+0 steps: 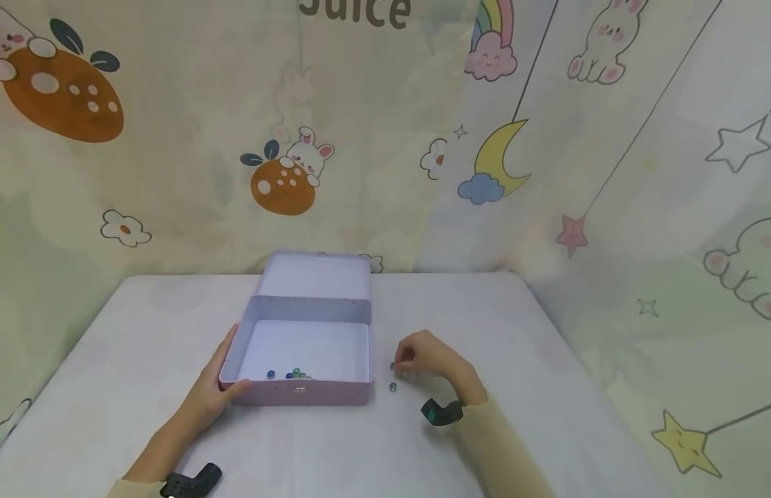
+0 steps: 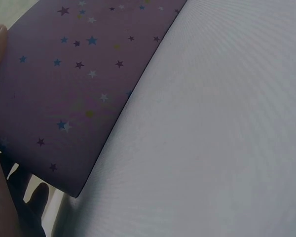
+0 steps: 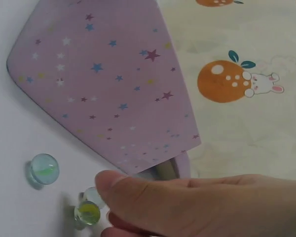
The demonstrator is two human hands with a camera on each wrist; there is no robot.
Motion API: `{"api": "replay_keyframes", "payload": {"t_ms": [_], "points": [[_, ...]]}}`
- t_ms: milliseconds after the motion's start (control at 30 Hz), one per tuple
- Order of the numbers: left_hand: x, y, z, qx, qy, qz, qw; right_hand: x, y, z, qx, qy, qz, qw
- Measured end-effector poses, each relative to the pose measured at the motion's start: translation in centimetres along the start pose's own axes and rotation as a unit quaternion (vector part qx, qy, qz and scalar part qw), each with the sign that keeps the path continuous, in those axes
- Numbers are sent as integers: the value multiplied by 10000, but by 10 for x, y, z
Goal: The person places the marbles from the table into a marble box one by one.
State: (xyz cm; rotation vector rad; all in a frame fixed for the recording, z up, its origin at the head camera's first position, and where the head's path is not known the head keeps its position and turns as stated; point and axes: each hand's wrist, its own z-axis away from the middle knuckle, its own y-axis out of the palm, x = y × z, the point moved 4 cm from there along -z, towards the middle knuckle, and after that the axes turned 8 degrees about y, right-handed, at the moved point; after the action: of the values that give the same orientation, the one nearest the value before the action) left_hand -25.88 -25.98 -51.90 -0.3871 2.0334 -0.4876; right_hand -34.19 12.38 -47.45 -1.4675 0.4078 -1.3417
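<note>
A lilac lidded tin box point(image 1: 357, 393) stands with its lid raised at the back, its outside printed with small stars. Inside, near the front wall, lie several glass marbles point(image 1: 296, 373). My left hand point(image 1: 206, 395) grips the box's front left corner, thumb at the front, fingers along the side. Right of the box, my right hand point(image 1: 430, 356) has curled fingers at two marbles, one with yellow point(image 3: 89, 213) and a clear one partly behind the thumb. Whether it pinches one cannot be made out. A clear marble with green point(image 3: 44, 169) lies apart on the table.
The white table point(image 1: 460, 304) reaches back to a cloth backdrop point(image 1: 373, 152) printed with rabbits and stars. Dark wrist cameras are strapped to the left wrist point(image 1: 191, 481) and the right wrist point(image 1: 442, 413).
</note>
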Motion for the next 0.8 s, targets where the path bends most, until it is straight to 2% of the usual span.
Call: {"api": "replay_keyframes", "payload": {"t_ms": [133,233,467,633,800], "points": [[0,4,6,0,37,132,9999,-4,10,6,40,159,298,9994],[-2,7,10,40,17,191,9998,-5,15,11,47,293,295,9991],[-5,9,17,24,-27,-55,10000,-2,18,18,74,291,329,9990],[-8,5,15,34,-58,66,10000,3,14,19,60,178,340,9992],[-13,0,7,73,-175,165,9997,8,7,16,44,276,414,9988]]}}
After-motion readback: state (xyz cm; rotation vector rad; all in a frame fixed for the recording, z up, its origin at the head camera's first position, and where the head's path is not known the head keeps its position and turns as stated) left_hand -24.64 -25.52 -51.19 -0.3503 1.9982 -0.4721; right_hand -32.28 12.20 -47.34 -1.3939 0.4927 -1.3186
